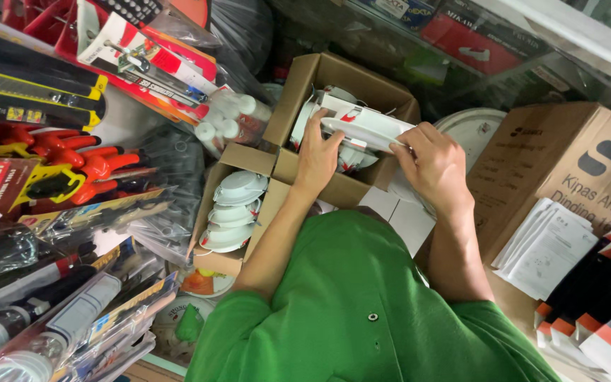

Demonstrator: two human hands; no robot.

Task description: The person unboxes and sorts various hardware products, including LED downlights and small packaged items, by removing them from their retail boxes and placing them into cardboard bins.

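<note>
- Head view: left hand (317, 157) & right hand (434, 164) both grasping white flat box (366, 126), fingers clenched on it, upper centre of frame, over open cardboard carton (298, 92).
- White round lamps (233, 211) in lower carton, centre-left.

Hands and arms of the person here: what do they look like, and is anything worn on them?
Both are bare: no gloves, rings, watch or bands show on the left hand or the right hand. The forearms are uncovered. Short sleeves of a plain green shirt end near the elbows.
</note>
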